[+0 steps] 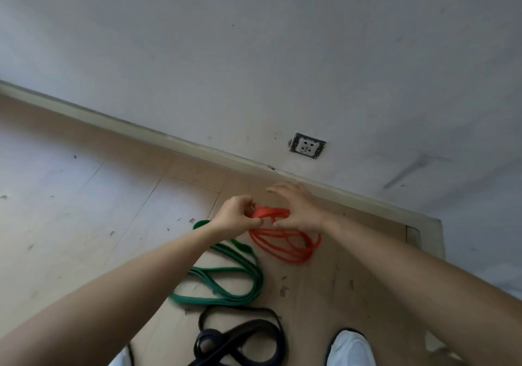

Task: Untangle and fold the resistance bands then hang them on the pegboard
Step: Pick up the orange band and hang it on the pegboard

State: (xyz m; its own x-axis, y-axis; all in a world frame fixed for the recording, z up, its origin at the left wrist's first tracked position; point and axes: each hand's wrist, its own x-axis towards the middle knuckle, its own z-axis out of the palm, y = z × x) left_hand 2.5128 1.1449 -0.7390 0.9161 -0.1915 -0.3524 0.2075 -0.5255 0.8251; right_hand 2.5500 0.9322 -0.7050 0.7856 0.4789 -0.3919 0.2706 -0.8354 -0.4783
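Head view: left hand [236, 214] pinches the red band [282, 248] at its bunched end. Right hand [298, 208], fingers spread, arches just beside. Loops trail toward the person, on the floor [84, 196] near the green band [226, 297].

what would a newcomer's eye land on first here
The red band stands out first, bunched between the left hand, which pinches it, and the right hand arched over it, close to the foot of the wall. Below it on the floor lie a green band and, nearest the camera, a black band beside a white shoe.
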